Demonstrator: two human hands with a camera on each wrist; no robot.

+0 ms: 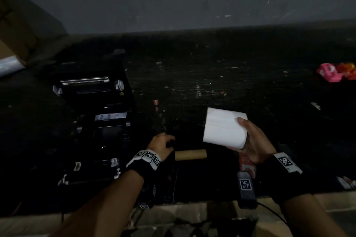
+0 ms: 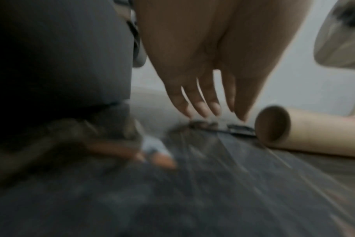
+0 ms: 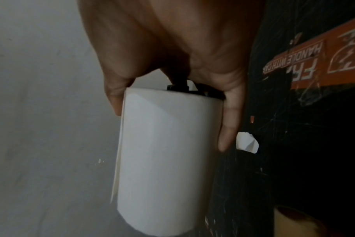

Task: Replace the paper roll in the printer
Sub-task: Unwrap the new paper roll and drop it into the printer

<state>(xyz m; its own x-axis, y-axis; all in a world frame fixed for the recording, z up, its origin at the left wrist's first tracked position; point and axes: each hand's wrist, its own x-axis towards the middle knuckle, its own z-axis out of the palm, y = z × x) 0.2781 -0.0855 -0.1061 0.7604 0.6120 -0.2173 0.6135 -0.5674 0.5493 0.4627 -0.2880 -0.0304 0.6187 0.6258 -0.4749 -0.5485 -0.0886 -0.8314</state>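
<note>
Head view, new roll: your right hand [image 1: 250,140] holds the white paper roll [image 1: 224,128] by its near end, thumb on top and fingers below, lifted off the dark table [image 1: 212,75] to the right of the printer [image 1: 96,121].
Head view, printer: it stands at the left with its lid tipped back and the paper bay showing; the bay is too dark to tell whether anything is in it.
Head view, old core: the bare cardboard tube [image 1: 190,155] lies on the table between your hands, just right of your left hand [image 1: 160,145].
Left wrist view, left hand: your fingers [image 2: 201,102] hang straight and relaxed just above the table, holding nothing; the cardboard tube lies close beside them. The picture is blurred.
Right wrist view, grip: thumb on one side and fingers on the other pinch the roll's curved wall near its end, where a black part, likely a spindle, shows under your palm.
Right wrist view, loose edge: the outer wrap stands slightly off the roll along one side.
Handling, judged: the roll looks light but smooth, so it may slip or unwind; hold across the curved wall with the loose edge under a finger, and don't crush the core.
</note>
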